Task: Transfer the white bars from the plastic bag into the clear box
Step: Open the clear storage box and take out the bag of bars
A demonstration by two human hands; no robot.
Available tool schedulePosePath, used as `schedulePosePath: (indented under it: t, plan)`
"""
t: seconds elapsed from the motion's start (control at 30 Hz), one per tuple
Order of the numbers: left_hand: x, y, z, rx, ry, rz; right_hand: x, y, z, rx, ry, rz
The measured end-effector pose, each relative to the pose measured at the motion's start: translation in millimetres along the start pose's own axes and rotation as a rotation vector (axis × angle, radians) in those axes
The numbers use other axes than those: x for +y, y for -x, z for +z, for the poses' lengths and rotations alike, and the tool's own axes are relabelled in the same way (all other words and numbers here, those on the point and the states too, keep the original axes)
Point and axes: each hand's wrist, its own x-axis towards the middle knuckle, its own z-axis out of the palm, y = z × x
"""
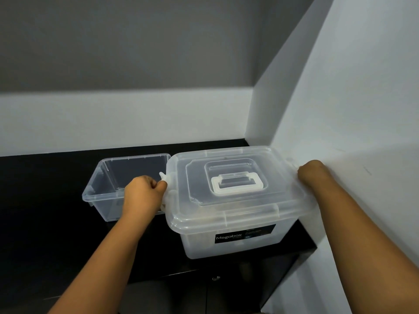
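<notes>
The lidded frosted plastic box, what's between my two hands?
In the head view, only its lid with the white handle spans from left hand to right hand.

we see a black cabinet top [40, 189] set in a corner, grey wall [127, 41] above a white band [113, 118], white side wall [362, 87].

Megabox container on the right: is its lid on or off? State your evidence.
On. The lid covers the Megabox container, handle folded flat; both hands are at its side latches.
</notes>
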Motion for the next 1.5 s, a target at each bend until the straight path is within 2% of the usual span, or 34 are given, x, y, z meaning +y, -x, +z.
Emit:
schedulePosePath:
  t: [0.13, 0.27, 0.4, 0.47, 0.53, 0.67, 0.7, 0.77, 0.87, 1.0, 1.2, 1.33, 1.5]
  plan:
    - [-5.2, 0.1, -1.4, -0.013, 0.086, -0.04, -1.3, 4.2, -2.1, -0.002, 0.024, -0.018]
    - [-11.3, 9.5, 2.6, -0.024, 0.325, -0.181, -1.7, 6.4, -3.3, -0.018, 0.056, -0.011]
    - [-13.4, 13.6, 1.8, -0.082, 0.558, -0.336, -2.8, 10.0, -2.1, 0.066, 0.071, -0.032]
    - [-16.9, 10.2, -1.1, -0.143, 0.586, -0.375, -1.3, 13.0, -2.5, 0.14, 0.082, -0.094]
    - [-24.3, 6.5, -0.6, -0.155, 0.495, -0.364, -0.1, 17.2, -4.2, 0.207, 0.105, -0.17]
    - [-30.8, 10.4, -0.9, 0.106, 0.139, -0.118, 0.5, 22.9, -6.0, 0.244, 0.209, -0.311]
    - [-27.9, 12.5, -1.5, 0.14, 0.122, -0.063, 0.6, 24.4, -6.2, 0.226, 0.249, -0.321]
    - [-18.6, 14.4, -1.7, 0.109, 0.123, -0.015, 0.8, 25.4, -6.4, 0.163, 0.301, -0.306]
    - [-7.4, 15.9, 0.3, 0.028, 0.13, -0.004, -0.6, 25.8, -6.0, 0.081, 0.288, -0.269]
    - [-3.2, 14.8, 1.0, 0.007, 0.113, -0.033, -2.7, 27.4, -6.6, 0.042, 0.246, -0.235]
    - [14.8, 15.2, -3.7, 0.058, -0.065, 0.012, -8.8, 24.7, -11.9, 0.053, 0.215, -0.231]
    - [24.1, 0.1, -19.8, 0.111, -0.018, 0.025, -27.5, 25.4, -29.6, 0.085, 0.159, -0.285]
    - [44.6, -36.8, -55.8, 0.133, 0.022, 0.018, -84.2, 30.0, -50.0, 0.06, 0.064, -0.333]
